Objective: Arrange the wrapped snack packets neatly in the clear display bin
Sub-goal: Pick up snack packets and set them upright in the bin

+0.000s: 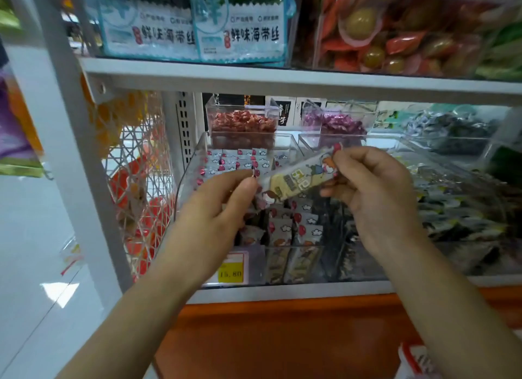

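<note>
packet (296, 180) above the clear display bin (187, 166), left hand (217, 209) and right hand (375, 192) at its ends; candy bin (243, 121) sits behind.

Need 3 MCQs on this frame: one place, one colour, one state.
1. Where is the held packet? A. Over the clear bin B. On the floor C. On the top shelf
2. What colour is the price tag? A. Blue B. Yellow C. Green
3. How is the packet held? A. One hand only B. Lying loose C. Both hands pinch its ends

1 A: it hangs above the bin's open top.
2 B: the tag on the bin's front is yellow.
3 C: left hand and right hand each pinch one end.
</note>
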A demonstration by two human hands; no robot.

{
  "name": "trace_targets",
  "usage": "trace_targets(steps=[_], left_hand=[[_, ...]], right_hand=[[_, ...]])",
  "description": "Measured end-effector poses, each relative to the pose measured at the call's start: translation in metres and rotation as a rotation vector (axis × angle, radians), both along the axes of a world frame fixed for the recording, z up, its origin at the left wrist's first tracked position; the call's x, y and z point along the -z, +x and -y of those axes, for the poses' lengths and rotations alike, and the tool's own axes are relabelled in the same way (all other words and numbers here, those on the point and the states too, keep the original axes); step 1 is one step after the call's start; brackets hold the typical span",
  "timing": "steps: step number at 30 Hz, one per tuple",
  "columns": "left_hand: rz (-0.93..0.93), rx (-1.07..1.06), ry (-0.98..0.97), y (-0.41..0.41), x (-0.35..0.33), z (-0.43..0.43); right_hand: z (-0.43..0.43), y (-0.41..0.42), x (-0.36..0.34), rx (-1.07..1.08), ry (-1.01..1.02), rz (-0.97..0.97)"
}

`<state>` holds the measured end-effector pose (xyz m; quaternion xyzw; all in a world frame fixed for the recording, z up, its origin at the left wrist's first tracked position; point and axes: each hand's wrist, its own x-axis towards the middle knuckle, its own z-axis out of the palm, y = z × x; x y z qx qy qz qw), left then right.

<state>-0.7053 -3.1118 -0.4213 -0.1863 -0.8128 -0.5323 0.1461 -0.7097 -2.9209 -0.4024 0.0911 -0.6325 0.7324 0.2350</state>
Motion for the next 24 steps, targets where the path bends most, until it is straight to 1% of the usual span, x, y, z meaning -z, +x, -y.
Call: trace_targets(steps=[1,3,8,10,14,17,21,24], left_hand=[[0.064,0.041,0.067,0.001,0.001,-0.003],[0.144,0.058,0.191,-0.002,0.001,-0.004],[0.361,0.123,0.629,-0.012,0.001,0.002],[0.413,0.125,0.738,-0.015,0.000,0.004],[0.377,0.046,0.725,-0.016,-0.002,0.006],[0.362,0.011,0.738,-0.016,-0.001,0.006],[0.357,0.015,0.708,-0.016,0.001,0.005],[0.366,0.063,0.682,-0.016,0.001,0.004]], right_hand=[[0.001,0.000,0.002,-0.022,-0.048,0.016],[0.002,0.000,0.005,-0.066,-0.097,0.054],[0.001,-0.004,0.013,-0.131,-0.064,0.170],[-0.001,-0.005,0.014,-0.169,-0.086,0.178],[-0.003,-0.008,0.017,-0.264,-0.133,0.187],[-0.002,-0.008,0.017,-0.279,-0.127,0.188],[-0.004,-0.008,0.017,-0.240,-0.184,0.184],[-0.007,-0.008,0.016,-0.188,-0.250,0.179]])
